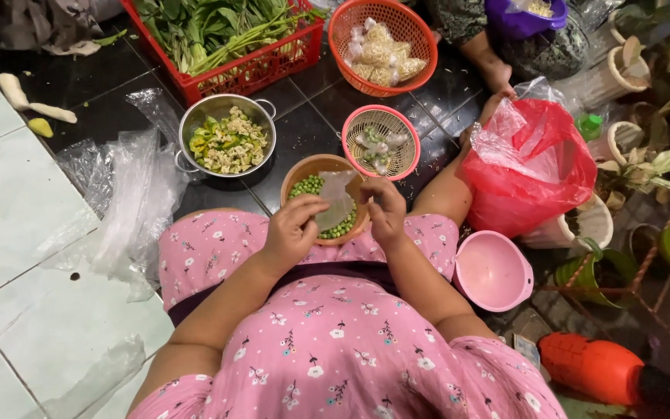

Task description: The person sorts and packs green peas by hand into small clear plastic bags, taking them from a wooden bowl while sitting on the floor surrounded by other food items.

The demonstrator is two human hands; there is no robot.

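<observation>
Both hands held a small clear bag [337,203] over a brown bowl [298,172] of green peas [309,185] on the lap — left hand [292,231] and right hand [386,211] pinched shut on its edges, so spills landed in the bowl.

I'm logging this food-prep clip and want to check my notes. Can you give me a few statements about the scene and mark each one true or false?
1. Both hands hold a small clear bag over the brown bowl. True: left hand and right hand pinch it.
2. The brown bowl holds red chillies. False: it holds green peas.
3. The steel pot holds chopped vegetables. True.
4. The red crate is empty. False: it is full of leafy greens.
5. A red plastic bag sits to the person's right. True.
6. The pink bowl is full of peas. False: it looks empty.
</observation>
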